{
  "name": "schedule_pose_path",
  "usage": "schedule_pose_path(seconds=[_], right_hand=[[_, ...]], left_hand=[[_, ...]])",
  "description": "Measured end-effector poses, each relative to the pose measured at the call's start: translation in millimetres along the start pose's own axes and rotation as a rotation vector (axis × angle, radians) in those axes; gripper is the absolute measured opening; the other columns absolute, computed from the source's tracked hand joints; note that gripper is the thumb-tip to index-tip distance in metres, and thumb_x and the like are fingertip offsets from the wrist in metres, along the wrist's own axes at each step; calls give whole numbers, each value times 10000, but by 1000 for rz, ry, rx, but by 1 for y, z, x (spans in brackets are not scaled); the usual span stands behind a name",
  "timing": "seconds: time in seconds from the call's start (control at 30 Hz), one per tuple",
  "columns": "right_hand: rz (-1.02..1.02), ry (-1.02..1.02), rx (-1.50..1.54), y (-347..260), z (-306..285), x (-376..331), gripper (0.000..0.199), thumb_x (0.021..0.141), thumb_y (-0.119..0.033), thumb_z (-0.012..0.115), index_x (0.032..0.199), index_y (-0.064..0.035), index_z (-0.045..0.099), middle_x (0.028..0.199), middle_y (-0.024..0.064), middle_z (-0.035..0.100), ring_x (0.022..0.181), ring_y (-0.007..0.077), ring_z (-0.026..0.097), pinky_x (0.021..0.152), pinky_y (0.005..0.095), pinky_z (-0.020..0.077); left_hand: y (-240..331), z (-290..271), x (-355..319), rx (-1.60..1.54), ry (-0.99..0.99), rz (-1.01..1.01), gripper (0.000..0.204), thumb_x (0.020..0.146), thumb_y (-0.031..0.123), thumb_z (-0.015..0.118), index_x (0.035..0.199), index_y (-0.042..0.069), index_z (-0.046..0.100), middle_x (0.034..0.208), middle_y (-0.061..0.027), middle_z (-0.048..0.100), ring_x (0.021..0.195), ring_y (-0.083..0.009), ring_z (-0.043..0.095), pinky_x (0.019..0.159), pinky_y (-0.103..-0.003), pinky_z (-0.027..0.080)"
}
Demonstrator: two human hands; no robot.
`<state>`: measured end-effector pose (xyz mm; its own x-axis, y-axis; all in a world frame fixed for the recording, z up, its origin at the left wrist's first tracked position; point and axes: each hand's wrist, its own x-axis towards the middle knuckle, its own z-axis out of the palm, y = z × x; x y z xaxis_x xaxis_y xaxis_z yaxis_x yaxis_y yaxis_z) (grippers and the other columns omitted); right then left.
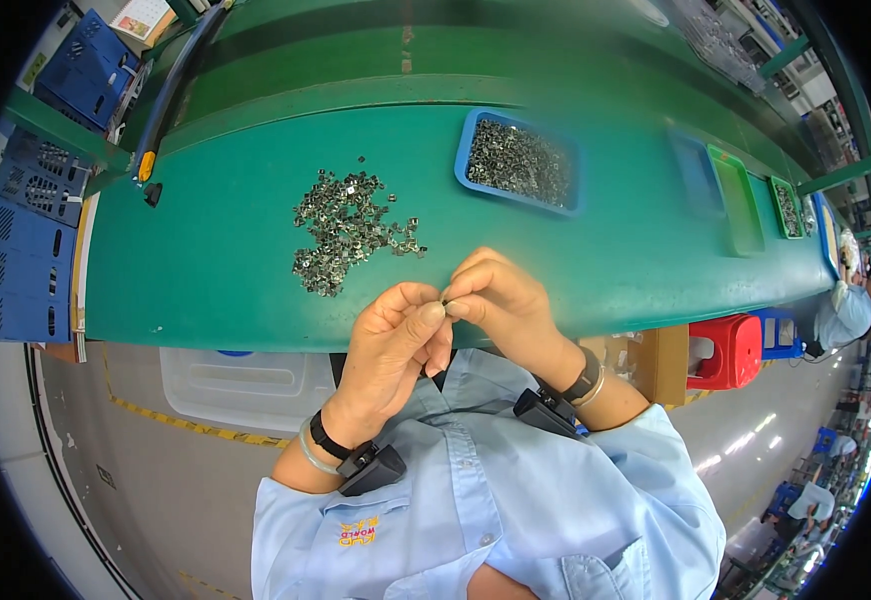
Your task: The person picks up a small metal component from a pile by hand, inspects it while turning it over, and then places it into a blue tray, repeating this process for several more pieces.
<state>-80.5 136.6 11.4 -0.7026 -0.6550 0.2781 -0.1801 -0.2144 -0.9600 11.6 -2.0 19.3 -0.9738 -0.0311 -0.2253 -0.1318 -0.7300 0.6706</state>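
My left hand [393, 345] and my right hand [501, 300] meet fingertip to fingertip at the near edge of the green table [616, 250]. Between the pinched fingers sits a small dark metal part [446, 300], mostly hidden; both hands touch it. Just beyond my hands lies a loose heap of small grey metal parts [346, 230] on the table. Further back, a blue tray [519, 162] is filled with several more of the same parts. Each wrist wears a black band with a small black device.
More trays stand along the table at right: a dark blue one [698, 175], a green one [738, 200] and another with parts [788, 207]. Blue crates [31, 240] stack at left. A red stool [728, 350] and a cardboard box [661, 362] stand below the table. Another person [849, 305] sits far right.
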Motion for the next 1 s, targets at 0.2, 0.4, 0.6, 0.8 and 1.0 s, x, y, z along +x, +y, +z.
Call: schedule_pose_path(seconds=[0.2,0.4,0.6,0.8,1.0], right_hand=[[69,27,136,2,2,-1,43,841,-42,636,877,-46,612,860,31,563,804,126,543,695,253,464],[53,36,120,1,2,-1,48,840,-42,637,883,-47,616,873,34,568,809,126,545,703,253,466],[33,41,67,1,2,-2,50,834,-38,641,878,-44,617,870,34,569,806,125,544,697,254,464],[-6,102,-67,-8,-17,8,50,834,-21,624,882,-22,612,858,35,563,788,123,546,681,257,462],[-94,266,-568,-12,-76,54,80,824,-22,598,903,-13,611,875,64,575,819,186,584,706,297,478]], left_hand=[[0,0,0,-47,-12,-5,151,910,155,587,1005,41,556,725,-50,588,542,-110,525,461,-224,398],[0,-1,1,-53,-25,-5,148,909,144,586,1011,40,558,730,-52,591,543,-110,525,461,-222,398],[0,0,1,-29,-11,1,149,912,144,582,1015,40,558,734,-53,593,546,-108,525,462,-222,399],[0,0,1,-41,-28,-4,156,922,155,565,1029,42,552,747,-49,594,560,-104,525,467,-226,402],[-1,-19,4,-10,74,-2,142,932,148,540,1026,42,545,746,-52,568,538,-114,509,455,-243,394]])
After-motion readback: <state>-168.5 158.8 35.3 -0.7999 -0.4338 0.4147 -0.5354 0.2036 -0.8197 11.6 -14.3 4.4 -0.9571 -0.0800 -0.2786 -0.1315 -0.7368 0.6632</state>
